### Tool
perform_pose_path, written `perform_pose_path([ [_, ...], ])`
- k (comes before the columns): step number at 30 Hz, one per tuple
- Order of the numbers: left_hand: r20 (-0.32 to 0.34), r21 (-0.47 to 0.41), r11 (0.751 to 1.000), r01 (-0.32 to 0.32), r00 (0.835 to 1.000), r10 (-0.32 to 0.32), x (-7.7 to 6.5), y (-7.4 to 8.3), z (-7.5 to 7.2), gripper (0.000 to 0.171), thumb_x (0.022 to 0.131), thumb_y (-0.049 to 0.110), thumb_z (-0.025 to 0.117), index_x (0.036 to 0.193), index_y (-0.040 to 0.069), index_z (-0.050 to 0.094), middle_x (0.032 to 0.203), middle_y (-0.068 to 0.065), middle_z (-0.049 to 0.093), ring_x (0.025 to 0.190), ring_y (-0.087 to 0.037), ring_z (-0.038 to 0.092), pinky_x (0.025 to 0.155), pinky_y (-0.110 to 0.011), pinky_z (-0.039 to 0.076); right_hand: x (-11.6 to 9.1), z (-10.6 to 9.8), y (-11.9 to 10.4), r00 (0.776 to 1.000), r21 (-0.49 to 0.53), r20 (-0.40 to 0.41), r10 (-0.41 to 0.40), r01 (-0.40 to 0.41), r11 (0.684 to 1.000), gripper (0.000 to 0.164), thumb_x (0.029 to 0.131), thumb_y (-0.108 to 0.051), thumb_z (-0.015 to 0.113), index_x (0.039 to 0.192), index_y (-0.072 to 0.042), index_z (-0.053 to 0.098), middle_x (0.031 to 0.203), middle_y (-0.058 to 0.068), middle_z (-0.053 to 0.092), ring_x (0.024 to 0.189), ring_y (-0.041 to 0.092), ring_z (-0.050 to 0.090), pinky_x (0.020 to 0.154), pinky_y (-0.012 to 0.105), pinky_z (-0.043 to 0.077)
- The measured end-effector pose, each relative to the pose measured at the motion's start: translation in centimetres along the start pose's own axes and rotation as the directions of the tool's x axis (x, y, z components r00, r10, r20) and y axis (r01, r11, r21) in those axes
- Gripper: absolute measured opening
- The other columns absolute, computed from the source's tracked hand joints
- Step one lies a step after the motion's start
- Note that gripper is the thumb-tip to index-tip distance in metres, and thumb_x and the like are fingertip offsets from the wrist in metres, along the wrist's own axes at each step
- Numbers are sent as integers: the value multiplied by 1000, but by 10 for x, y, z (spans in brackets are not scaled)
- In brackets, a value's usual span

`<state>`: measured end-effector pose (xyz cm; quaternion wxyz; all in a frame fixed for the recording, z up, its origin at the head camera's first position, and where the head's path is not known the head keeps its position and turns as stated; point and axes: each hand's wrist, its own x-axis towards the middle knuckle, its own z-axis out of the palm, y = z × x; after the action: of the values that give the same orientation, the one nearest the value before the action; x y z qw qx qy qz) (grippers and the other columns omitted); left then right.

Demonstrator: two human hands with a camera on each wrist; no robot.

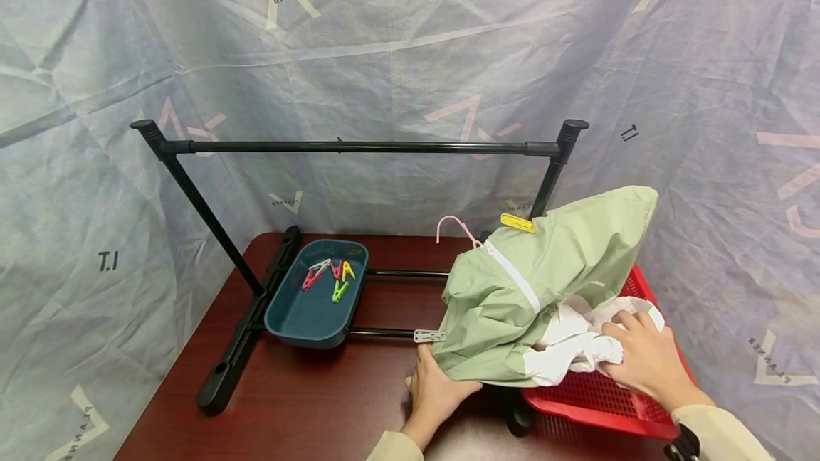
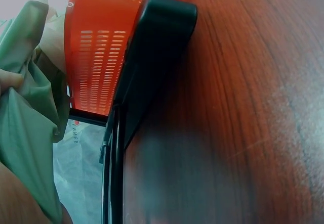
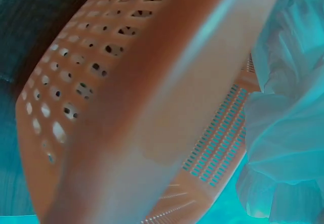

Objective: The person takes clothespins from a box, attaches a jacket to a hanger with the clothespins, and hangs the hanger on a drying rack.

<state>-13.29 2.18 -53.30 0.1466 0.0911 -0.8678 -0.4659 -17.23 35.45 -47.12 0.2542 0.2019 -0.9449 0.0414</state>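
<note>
A light green garment (image 1: 493, 290) with a white zipper (image 1: 512, 276) lies in folds over the right side of the rack. Out of its top comes a pink hanger's hook (image 1: 453, 219). One yellow clothespin (image 1: 517, 223) and one white clothespin (image 1: 429, 336) sit at its edges. My left hand (image 1: 438, 390) grips the garment's lower left edge; the left wrist view shows bunched green fabric (image 2: 30, 133) at the fingers. Over the basket, my right hand (image 1: 640, 358) grips white cloth (image 1: 570, 340) emerging from beneath the green fabric. Whether both are one garment cannot be told.
Below the right hand stands a red perforated basket (image 1: 576, 404). The black rack (image 1: 359, 147) spans the brown table (image 1: 307, 404). On its lower bars, at left, rests a blue tray (image 1: 301, 322) with several colored clothespins (image 1: 339, 290). A printed grey sheet (image 1: 384, 55) hangs behind.
</note>
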Motion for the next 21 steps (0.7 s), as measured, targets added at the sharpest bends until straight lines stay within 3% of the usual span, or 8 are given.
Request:
perform_pose_path([
  [13, -13, -3, 999, -38, 999, 38, 0, 4, -5, 93, 43, 36, 97, 116, 9, 47, 105, -6, 61, 94, -33, 63, 75, -42, 33, 6, -10, 0, 997, 0, -73, -13, 13, 1000, 41, 46, -36, 76, 78, -17, 61, 89, 7, 56, 86, 36, 50, 50, 56, 36],
  [21, -21, 28, 999, -47, 999, 47, 1, 4, -9, 93, 42, 37, 97, 115, 9, 47, 103, -4, 60, 93, -31, 63, 75, -42, 34, 11, -15, 0, 980, 14, -187, -66, 70, 997, 40, 44, -35, 70, 78, -17, 59, 88, 6, 55, 83, 35, 50, 46, 54, 34],
])
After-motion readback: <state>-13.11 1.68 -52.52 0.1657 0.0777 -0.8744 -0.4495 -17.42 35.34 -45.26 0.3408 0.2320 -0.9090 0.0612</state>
